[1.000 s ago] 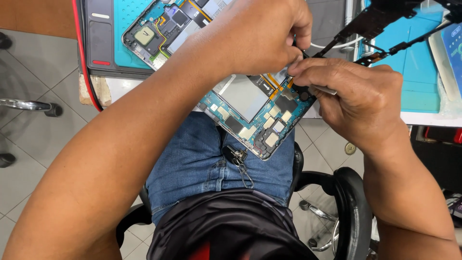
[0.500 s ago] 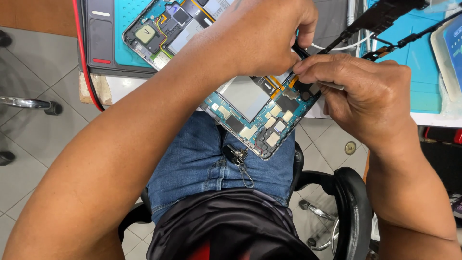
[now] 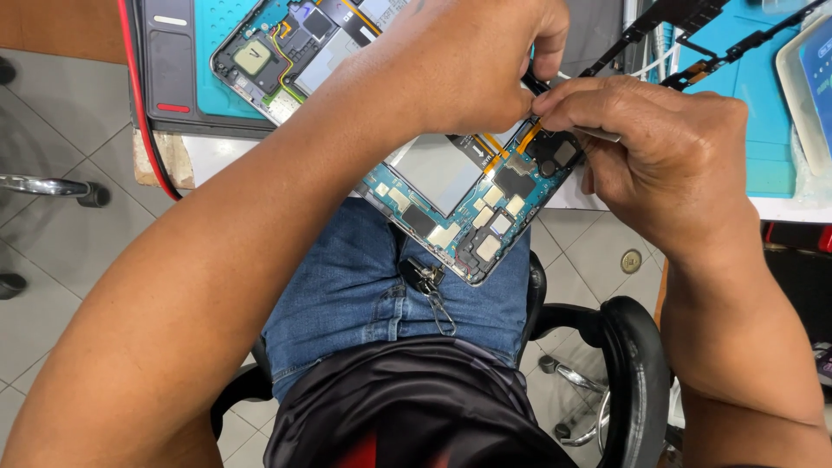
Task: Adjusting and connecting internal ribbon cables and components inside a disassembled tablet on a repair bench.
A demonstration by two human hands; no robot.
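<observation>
Both hands (image 3: 555,95) atop opened tablet (image 3: 468,204)

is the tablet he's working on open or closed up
Open: the tablet has no back cover, so its teal circuit board and metal shields show, with both the left hand and right hand on it.

1. My left hand (image 3: 468,65) covers the upper half of the opened tablet (image 3: 468,208) beneath my fingers.
2. The tool tip pinched in my right hand (image 3: 659,165) is hidden behind my fingertips.
3. The second opened tablet (image 3: 286,52), beyond my left fingers, is cut off by the top edge.
</observation>
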